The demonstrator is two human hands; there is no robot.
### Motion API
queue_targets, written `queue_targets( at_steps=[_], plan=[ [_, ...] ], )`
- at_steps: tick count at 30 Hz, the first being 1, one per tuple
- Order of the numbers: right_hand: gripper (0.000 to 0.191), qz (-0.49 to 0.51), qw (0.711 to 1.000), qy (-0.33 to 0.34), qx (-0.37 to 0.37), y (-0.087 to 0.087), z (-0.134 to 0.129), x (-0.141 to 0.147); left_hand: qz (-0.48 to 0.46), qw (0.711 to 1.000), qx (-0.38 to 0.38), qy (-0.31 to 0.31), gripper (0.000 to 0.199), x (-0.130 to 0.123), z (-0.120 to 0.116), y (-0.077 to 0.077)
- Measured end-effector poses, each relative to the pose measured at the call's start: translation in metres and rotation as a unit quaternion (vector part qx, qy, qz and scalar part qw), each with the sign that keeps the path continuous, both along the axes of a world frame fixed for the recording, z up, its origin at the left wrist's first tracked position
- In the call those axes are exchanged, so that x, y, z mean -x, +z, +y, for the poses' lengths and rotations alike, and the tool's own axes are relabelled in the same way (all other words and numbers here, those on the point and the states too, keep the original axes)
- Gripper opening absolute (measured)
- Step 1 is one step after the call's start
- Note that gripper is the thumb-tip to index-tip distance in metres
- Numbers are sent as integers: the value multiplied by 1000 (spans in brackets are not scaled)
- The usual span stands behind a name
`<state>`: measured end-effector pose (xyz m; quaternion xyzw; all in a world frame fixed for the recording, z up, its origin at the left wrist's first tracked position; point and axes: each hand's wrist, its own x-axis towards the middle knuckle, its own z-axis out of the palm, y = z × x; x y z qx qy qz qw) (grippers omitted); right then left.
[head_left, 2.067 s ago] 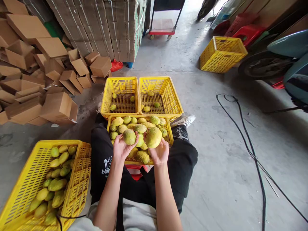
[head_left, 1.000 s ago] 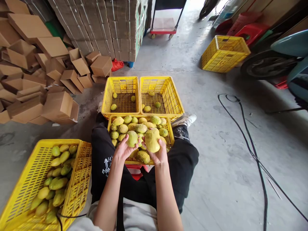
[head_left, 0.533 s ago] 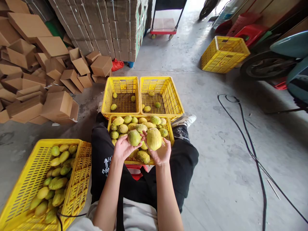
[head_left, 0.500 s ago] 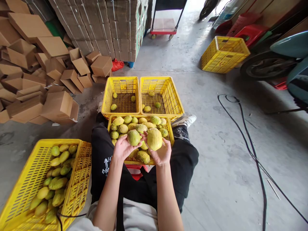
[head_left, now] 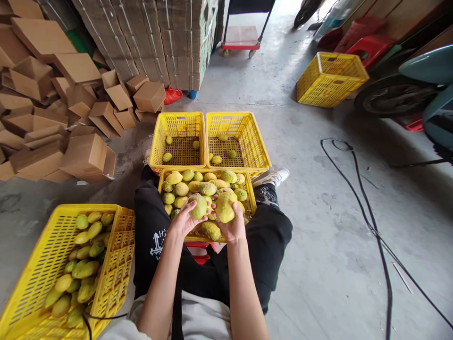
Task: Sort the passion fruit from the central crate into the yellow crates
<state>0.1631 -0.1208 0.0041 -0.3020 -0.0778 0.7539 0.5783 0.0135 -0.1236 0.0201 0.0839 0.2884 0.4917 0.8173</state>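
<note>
My left hand (head_left: 186, 218) is wrapped round a smooth, round, green fruit (head_left: 198, 206). In my right hand (head_left: 235, 224) I hold a larger, lumpy yellow fruit (head_left: 225, 208), its fingers closed about the sides. Both fruits are side by side above a shallow yellow crate (head_left: 251, 197) between my legs. Several yellow-green fruits (head_left: 208, 189) of varied shapes fill that crate; my hands cover some. The exact kind of fruit is unclear.
Beyond it, a left crate (head_left: 153, 150) and a right crate (head_left: 264, 150) hold a few fruits each. Another yellow crate (head_left: 33, 257) of fruit stands at my left. Cardboard boxes (head_left: 85, 153) are heaped behind it. A black cable (head_left: 370, 215) crosses the floor on the right.
Both fruits have turned a little in my hands, and my fingers have closed further round them. My right hand has shifted slightly left.
</note>
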Motion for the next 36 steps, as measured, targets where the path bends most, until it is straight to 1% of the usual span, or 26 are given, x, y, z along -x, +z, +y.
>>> queue_targets(
  at_steps=[4,6,9,11,14,18,21,23,26,29,34,36],
  plan=[
    [41,-3,1000,7,16,0,1,2,3,1000,6,1,34,-1,1,3],
    [41,11,1000,14,15,2,1,1,-22,999,20,12,36,0,2,7],
    [40,49,999,22,-10,7,1,-1,-59,997,34,43,41,4,2,12],
    [42,57,998,24,-24,11,0,-2,-61,995,45,59,44,6,2,12],
    [44,45,999,16,-26,13,0,-2,-51,994,65,65,42,8,2,9],
    [45,39,999,-2,-19,8,-2,-1,-67,993,65,79,39,4,2,4],
    [50,58,998,8,-12,2,-4,-1,-120,986,45,108,34,1,1,4],
    [50,79,997,16,-14,0,-4,-1,-147,981,48,114,31,2,1,4],
    [45,99,995,18,-14,2,-4,0,-146,979,78,117,30,5,2,3],
    [43,96,995,24,-14,6,-3,1,-143,976,96,137,30,5,4,3],
    [44,65,997,5,-28,8,-3,0,-149,972,99,154,38,3,4,9],
    [45,57,998,2,-30,7,-3,0,-148,972,90,160,40,4,3,11]
  ],
)
